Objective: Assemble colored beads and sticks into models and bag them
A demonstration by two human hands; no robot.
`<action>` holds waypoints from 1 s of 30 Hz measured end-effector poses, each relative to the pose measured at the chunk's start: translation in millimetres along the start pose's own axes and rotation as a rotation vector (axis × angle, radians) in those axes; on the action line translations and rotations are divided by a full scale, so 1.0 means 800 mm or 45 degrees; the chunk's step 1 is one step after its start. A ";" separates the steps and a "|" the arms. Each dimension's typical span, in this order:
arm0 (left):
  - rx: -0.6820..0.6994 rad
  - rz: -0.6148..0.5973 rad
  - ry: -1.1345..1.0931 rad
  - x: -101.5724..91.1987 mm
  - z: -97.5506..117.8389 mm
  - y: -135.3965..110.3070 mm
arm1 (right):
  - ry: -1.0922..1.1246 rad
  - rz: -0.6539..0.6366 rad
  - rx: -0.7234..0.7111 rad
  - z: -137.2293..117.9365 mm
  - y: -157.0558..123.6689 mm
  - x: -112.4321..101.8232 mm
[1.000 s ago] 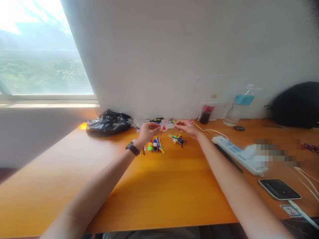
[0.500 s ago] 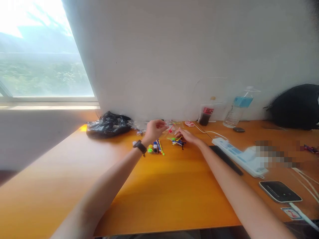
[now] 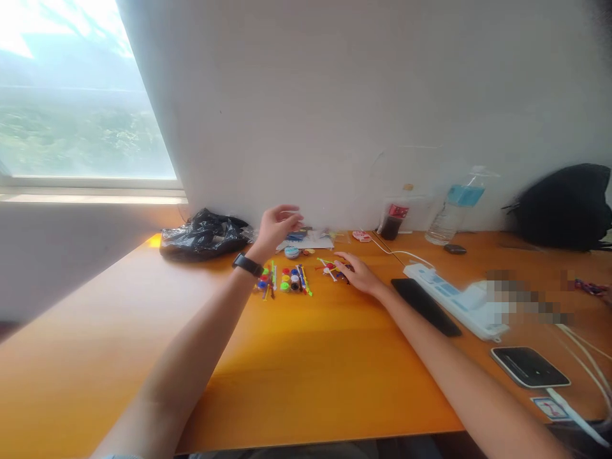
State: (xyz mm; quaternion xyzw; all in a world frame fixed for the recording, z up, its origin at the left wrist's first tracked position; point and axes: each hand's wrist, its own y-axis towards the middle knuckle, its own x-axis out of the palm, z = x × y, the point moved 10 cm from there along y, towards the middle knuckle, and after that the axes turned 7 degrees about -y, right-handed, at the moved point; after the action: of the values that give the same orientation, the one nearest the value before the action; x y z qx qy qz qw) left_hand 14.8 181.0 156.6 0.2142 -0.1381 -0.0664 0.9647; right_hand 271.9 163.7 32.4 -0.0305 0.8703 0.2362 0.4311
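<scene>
My left hand [image 3: 277,227], with a dark watch on its wrist, is raised above the back of the table. Its fingers curve toward the thumb, and a pale sliver shows between them that I cannot make out. My right hand [image 3: 362,275] rests palm down with fingers spread, at a loose pile of small coloured plastic pieces [image 3: 329,270], partly covering it. Between the hands lies a group of coloured caps and sticks [image 3: 290,280]. Beside it, nearer my left wrist, is a second similar group [image 3: 266,280]. A small round light-blue tin [image 3: 291,253] sits behind them.
A black plastic bag [image 3: 205,234] lies at the back left. Papers [image 3: 315,241] lie by the wall. On the right are a cola bottle [image 3: 393,223], a water bottle [image 3: 449,217], a white power strip [image 3: 449,299], a long black object [image 3: 423,306] and a black-topped device [image 3: 530,366].
My left hand has moved left and up, away from the pile, uncovering the tin and the second group. A red piece has come down onto the pile. My right hand has spread beside it.
</scene>
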 end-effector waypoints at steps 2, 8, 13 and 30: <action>0.086 0.237 0.025 -0.043 -0.002 0.010 | -0.113 0.018 -0.104 -0.019 -0.004 0.000; -0.051 0.434 0.616 -0.124 -0.053 0.026 | -0.394 -0.051 -0.302 -0.064 -0.013 0.011; -0.185 0.392 0.862 -0.150 -0.076 0.020 | -0.510 -0.035 -0.283 -0.061 -0.013 0.001; 0.194 -0.666 0.721 0.068 -0.005 -0.042 | 0.518 0.235 0.043 -0.058 -0.002 -0.042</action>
State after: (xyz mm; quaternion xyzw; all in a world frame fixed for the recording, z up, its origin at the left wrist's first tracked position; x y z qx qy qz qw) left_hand 65.2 142.3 151.5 0.3230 0.1883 -0.2376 0.8965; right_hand 259.3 137.1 81.2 0.0096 0.9423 0.2490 0.2235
